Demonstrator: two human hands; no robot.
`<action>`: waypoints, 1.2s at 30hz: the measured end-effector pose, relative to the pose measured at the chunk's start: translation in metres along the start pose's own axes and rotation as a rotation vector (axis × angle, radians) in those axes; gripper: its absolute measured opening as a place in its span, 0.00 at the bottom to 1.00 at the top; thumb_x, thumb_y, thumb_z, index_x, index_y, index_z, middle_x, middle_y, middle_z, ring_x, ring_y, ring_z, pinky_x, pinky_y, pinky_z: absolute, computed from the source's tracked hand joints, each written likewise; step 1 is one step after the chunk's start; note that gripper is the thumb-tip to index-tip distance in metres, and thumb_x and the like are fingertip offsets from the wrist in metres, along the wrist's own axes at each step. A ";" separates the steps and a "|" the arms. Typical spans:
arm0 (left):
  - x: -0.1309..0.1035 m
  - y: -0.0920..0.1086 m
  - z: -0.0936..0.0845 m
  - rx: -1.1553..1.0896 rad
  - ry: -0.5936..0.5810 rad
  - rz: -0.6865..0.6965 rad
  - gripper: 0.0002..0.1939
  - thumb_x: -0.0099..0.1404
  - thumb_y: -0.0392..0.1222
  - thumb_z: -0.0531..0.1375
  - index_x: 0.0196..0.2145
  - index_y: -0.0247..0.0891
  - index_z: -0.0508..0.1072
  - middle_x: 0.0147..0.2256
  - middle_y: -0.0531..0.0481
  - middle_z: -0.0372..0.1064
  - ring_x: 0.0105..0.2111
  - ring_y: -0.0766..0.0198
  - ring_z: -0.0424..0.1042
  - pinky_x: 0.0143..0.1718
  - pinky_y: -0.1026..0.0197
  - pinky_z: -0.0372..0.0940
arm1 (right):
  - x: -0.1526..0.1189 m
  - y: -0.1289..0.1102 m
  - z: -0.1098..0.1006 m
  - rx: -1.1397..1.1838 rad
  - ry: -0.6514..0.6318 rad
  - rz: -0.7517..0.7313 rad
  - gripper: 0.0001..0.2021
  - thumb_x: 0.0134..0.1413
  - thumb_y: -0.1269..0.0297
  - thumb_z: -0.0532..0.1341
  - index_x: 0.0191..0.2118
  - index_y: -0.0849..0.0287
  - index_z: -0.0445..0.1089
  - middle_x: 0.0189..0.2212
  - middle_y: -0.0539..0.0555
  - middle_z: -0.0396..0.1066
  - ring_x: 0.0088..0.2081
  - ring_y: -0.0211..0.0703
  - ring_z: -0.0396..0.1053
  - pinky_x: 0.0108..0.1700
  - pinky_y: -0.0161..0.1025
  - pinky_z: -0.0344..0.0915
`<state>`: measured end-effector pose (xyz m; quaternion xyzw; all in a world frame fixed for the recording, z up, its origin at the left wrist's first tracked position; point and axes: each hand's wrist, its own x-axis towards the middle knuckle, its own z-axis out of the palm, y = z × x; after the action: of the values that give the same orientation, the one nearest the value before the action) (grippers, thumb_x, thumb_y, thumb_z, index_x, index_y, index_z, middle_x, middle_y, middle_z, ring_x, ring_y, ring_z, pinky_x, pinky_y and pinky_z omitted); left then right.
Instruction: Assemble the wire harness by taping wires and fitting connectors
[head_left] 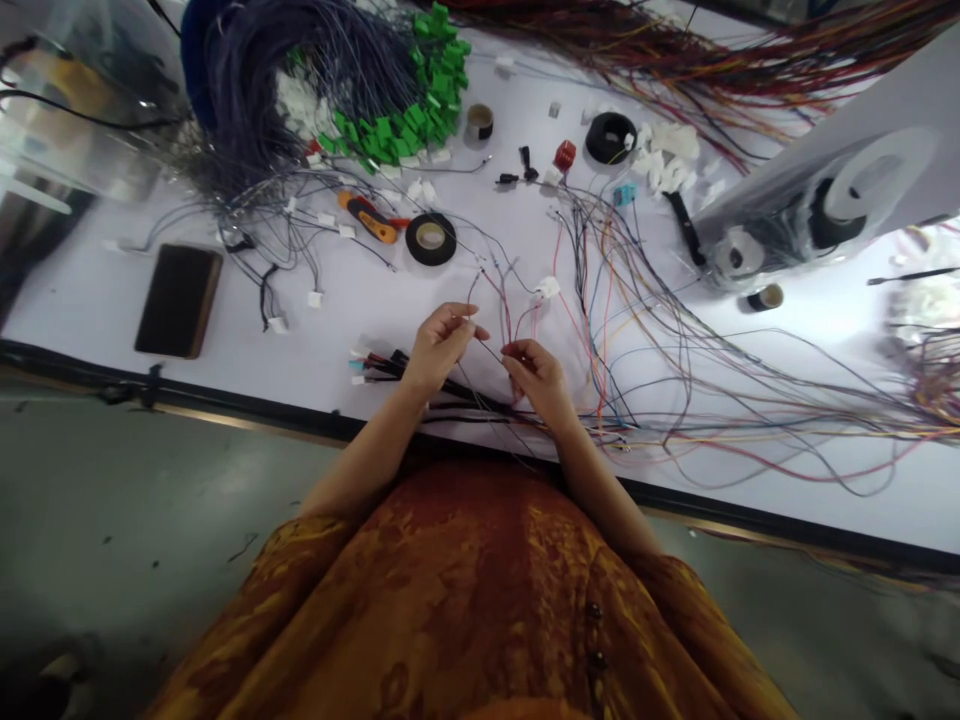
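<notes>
Near the front edge of the white table, my left hand (442,345) pinches a thin dark wire (489,350) between thumb and fingertips. The same wire runs across to my right hand (538,378), whose thumb and forefinger are closed on it. Pink and red wires (505,305) rise just beyond the fingertips. A white connector (547,288) lies above my right hand, with thin wires joined to it. Black-sleeved cables (465,392) pass below both hands. To the right spreads a loose bundle of long coloured wires (675,345).
Black tape (430,239) and an orange cutter (367,217) lie beyond my left hand. A dark phone-like object (178,300) is at left. Green connectors (409,130) on grey wires are at the back. A plastic-wrapped roll (832,170) stands at right. The table edge (300,409) is close to my body.
</notes>
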<state>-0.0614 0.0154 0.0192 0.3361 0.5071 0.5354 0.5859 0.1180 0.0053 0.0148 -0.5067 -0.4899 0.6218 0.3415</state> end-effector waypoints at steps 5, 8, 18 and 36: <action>-0.013 0.001 -0.007 -0.054 0.043 0.016 0.14 0.59 0.48 0.68 0.29 0.36 0.70 0.27 0.50 0.76 0.14 0.79 0.49 0.15 0.69 0.41 | 0.003 0.005 -0.005 0.020 0.048 -0.009 0.08 0.60 0.59 0.58 0.33 0.56 0.62 0.17 0.41 0.61 0.15 0.28 0.56 0.17 0.29 0.54; -0.023 0.000 -0.013 -0.089 0.127 0.049 0.15 0.59 0.48 0.69 0.29 0.37 0.69 0.27 0.51 0.76 0.14 0.79 0.49 0.15 0.69 0.42 | 0.006 0.008 -0.006 0.032 0.091 0.005 0.07 0.61 0.61 0.57 0.33 0.56 0.61 0.14 0.39 0.60 0.13 0.28 0.57 0.17 0.28 0.53; -0.020 0.013 -0.028 -0.006 0.115 0.220 0.13 0.62 0.49 0.69 0.31 0.39 0.72 0.34 0.50 0.78 0.15 0.78 0.49 0.15 0.67 0.42 | 0.004 -0.013 -0.006 -0.250 0.305 -0.239 0.05 0.60 0.62 0.59 0.37 0.55 0.61 0.26 0.46 0.69 0.27 0.34 0.70 0.31 0.33 0.67; -0.032 0.042 -0.048 -0.188 0.001 -0.109 0.08 0.60 0.38 0.69 0.37 0.36 0.77 0.36 0.49 0.75 0.30 0.73 0.73 0.33 0.70 0.72 | 0.044 -0.071 0.037 -0.146 -0.238 -0.389 0.08 0.65 0.61 0.58 0.34 0.57 0.63 0.26 0.46 0.65 0.25 0.31 0.59 0.28 0.31 0.58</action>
<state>-0.1166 -0.0147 0.0535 0.2513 0.4726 0.5481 0.6427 0.0660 0.0560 0.0700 -0.3493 -0.6586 0.5627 0.3573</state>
